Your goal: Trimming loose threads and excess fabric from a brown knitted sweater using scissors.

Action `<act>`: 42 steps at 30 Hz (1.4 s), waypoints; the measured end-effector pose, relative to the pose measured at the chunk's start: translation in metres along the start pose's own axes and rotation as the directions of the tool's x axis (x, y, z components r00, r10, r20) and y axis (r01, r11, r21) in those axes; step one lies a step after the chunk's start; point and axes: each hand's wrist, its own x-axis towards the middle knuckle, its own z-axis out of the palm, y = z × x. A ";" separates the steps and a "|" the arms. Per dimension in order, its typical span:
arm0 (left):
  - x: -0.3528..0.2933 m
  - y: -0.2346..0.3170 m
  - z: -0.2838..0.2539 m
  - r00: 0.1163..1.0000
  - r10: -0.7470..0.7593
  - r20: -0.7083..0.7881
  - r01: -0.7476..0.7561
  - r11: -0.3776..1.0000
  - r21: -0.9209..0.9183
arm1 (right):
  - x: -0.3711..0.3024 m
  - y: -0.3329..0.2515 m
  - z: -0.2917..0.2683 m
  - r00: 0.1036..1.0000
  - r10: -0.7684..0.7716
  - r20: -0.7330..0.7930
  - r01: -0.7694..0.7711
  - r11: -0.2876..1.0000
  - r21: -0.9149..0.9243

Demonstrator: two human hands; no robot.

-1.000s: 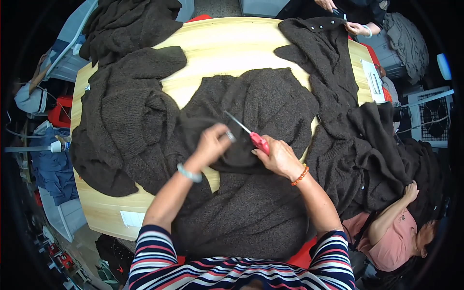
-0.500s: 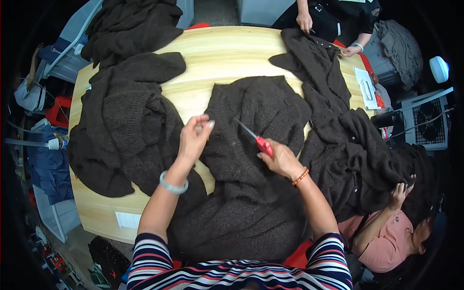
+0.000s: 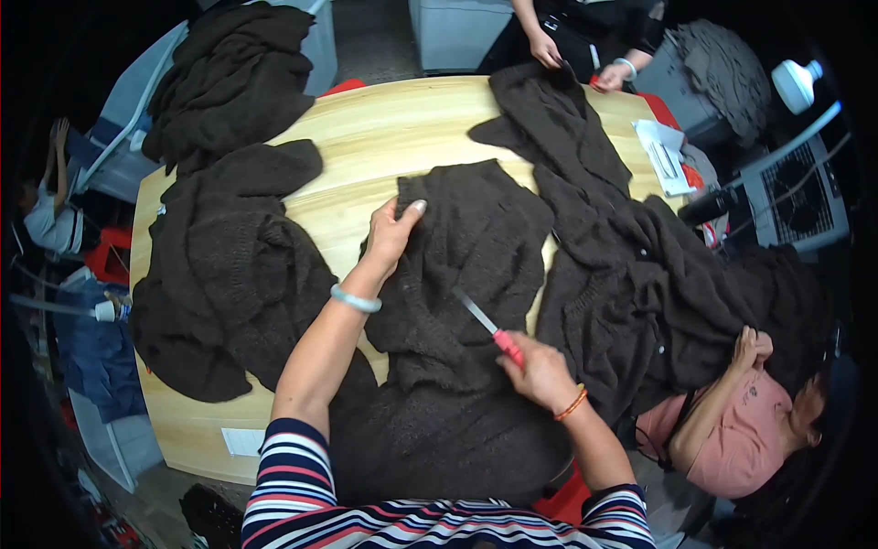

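Observation:
A dark brown knitted garment lies spread on the round wooden table in front of me. My left hand reaches forward and grips the garment's upper left edge near its collar. My right hand holds red-handled scissors with the blades pointing up-left over the knit. A green bangle sits on my left wrist and an orange band on my right.
More dark knitted pieces lie in a pile at left, at the far left corner and in a heap at right. A person in pink sits at right. Another person's hands handle knitwear at the far edge. Papers lie at right.
My left hand has moved forward from the middle of the garment to its upper edge and taken hold there. My right hand with the scissors stayed near the lower middle.

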 end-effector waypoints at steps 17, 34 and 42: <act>-0.276 -0.009 0.074 0.781 -0.551 0.295 0.619 0.744 -0.250 | -0.151 -0.018 -0.085 0.959 0.115 0.260 -0.100 0.992 -0.071; -0.288 -0.031 0.064 0.743 -0.613 0.268 0.669 0.685 -0.289 | -0.176 -0.010 -0.071 0.969 0.003 0.246 0.015 0.997 -0.074; -0.252 0.016 0.053 0.772 -0.564 0.295 0.632 0.731 -0.256 | -0.174 -0.003 -0.072 0.982 0.008 0.189 -0.004 1.000 -0.023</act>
